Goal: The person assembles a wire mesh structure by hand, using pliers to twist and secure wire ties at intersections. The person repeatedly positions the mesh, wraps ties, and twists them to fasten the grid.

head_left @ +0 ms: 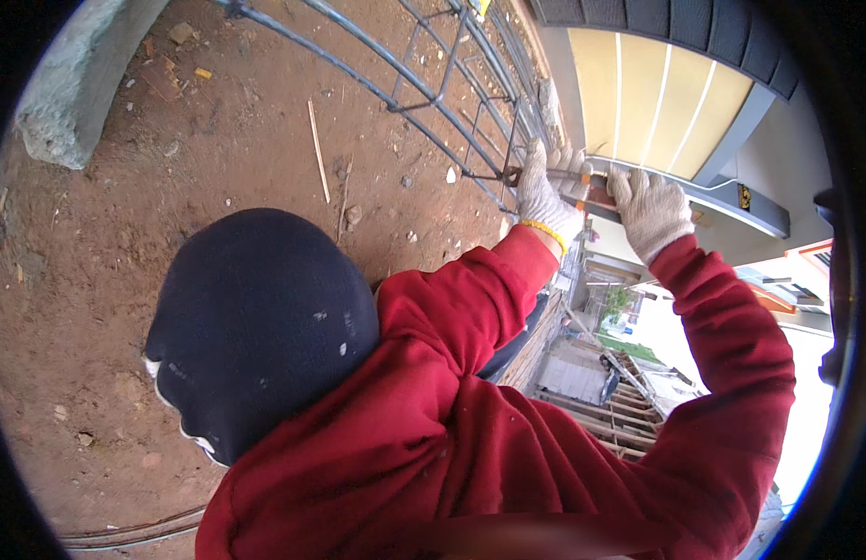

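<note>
Neither of my own hands is in view. A person in a red hooded top and a black cap fills the lower middle, seen from above and behind. Both of that person's arms reach up to a grey rebar cage. One hand in a white knit glove with a yellow cuff is closed at a bar junction. The other gloved hand grips a plier-like tool with orange handles, held against the same spot.
Bare reddish dirt with stones and sticks lies at the left. A grey concrete block sits at the upper left. Yellow and grey building parts are at the upper right, with stairs and a street far below.
</note>
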`<move>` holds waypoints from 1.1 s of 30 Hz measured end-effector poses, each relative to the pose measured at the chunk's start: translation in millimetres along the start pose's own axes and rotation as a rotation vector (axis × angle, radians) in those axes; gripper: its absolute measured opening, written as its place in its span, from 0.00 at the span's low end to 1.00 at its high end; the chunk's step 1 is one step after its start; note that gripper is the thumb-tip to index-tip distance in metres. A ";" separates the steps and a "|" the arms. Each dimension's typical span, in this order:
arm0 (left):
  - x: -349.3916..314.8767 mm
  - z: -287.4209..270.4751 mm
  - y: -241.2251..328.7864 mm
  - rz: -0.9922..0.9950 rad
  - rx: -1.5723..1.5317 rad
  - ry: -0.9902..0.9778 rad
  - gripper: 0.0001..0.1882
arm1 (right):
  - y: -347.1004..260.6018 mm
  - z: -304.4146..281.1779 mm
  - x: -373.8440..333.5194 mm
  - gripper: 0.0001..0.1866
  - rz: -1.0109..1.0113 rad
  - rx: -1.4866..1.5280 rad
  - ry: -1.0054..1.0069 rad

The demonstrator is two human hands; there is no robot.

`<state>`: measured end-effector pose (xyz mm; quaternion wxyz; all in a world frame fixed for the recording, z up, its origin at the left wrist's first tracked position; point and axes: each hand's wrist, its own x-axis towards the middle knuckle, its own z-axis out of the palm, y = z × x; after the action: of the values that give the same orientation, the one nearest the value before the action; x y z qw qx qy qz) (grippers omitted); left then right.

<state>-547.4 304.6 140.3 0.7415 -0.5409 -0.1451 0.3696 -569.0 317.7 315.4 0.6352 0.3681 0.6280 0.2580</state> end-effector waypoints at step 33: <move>-73.7 -81.7 9.1 0.080 1.528 0.226 0.26 | -98.9 182.7 -56.2 0.21 -0.173 2.141 -0.763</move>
<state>-551.2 197.2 115.1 0.9052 0.0817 0.2466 0.3363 -406.3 188.1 260.3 0.1602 0.7310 0.3149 -0.5838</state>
